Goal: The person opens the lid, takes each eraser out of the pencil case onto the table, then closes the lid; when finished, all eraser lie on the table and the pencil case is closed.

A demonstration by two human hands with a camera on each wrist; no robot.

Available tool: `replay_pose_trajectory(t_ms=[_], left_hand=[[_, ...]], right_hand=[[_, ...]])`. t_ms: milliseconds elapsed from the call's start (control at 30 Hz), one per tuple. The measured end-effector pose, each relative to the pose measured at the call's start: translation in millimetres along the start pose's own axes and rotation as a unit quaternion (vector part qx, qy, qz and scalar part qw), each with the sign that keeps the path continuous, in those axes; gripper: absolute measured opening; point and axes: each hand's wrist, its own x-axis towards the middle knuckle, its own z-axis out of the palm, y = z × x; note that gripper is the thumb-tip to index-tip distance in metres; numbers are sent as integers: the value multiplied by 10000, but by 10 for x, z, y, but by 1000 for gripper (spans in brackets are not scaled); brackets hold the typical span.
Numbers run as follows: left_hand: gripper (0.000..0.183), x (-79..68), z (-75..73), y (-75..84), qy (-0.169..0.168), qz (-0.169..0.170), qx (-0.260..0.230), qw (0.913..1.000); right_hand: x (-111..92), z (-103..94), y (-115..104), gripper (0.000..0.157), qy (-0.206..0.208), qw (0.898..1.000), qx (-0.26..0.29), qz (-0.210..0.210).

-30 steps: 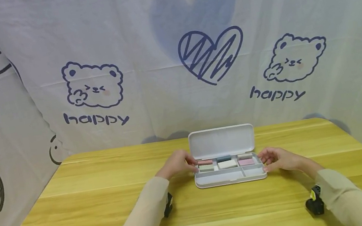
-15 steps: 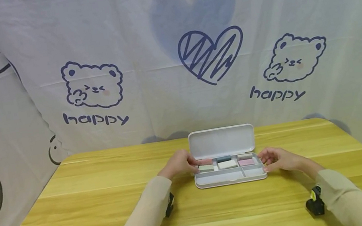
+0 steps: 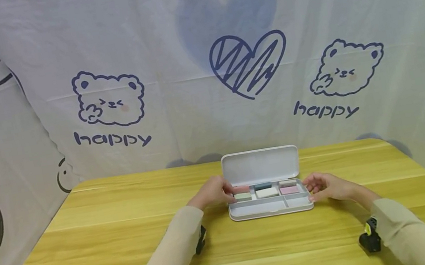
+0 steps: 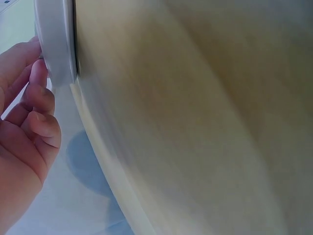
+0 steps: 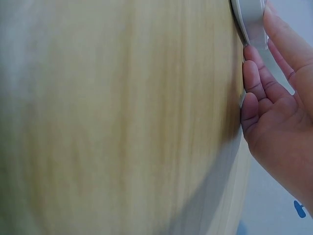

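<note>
A white hinged tin box (image 3: 258, 214) stands on the table with its lid (image 3: 260, 166) raised. Two rows of small blocks sit in its rear part: a salmon block (image 3: 241, 190), a blue-grey block (image 3: 263, 186), a pale green block (image 3: 243, 196), a white block (image 3: 267, 193) and a pink block (image 3: 289, 190) among them. My left hand (image 3: 213, 192) reaches over the left end, thumb and forefinger at the pale green block; I cannot tell whether they pinch it. At the right end my right hand (image 3: 329, 186) holds the box between thumb and fingers.
The front compartments of the box are bare. Under it lies a yellow wood-grain table (image 3: 235, 261). A printed cloth (image 3: 189, 122) hangs behind the table and along its sides. Each wrist carries a small black camera, as on the right sleeve (image 3: 370, 237).
My left hand has edged right, its thumb and fingertips further in over the box's left end. The right hand, box and blocks stay where they were.
</note>
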Motion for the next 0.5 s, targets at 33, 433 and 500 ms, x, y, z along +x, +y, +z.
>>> replay_pose_trajectory(t_ms=[33, 433, 500], left_hand=[[8, -1, 0, 0, -2, 7, -31, 10000], [14, -61, -77, -8, 101, -52, -659, 9978], [13, -69, -100, -9, 146, -5, -612, 9980]], right_hand=[[0, 0, 0, 47, -4, 10000, -6, -17], [-1, -1, -6, 46, -8, 9999, -21, -104], [-4, -2, -4, 46, 5, 10000, -10, -76]])
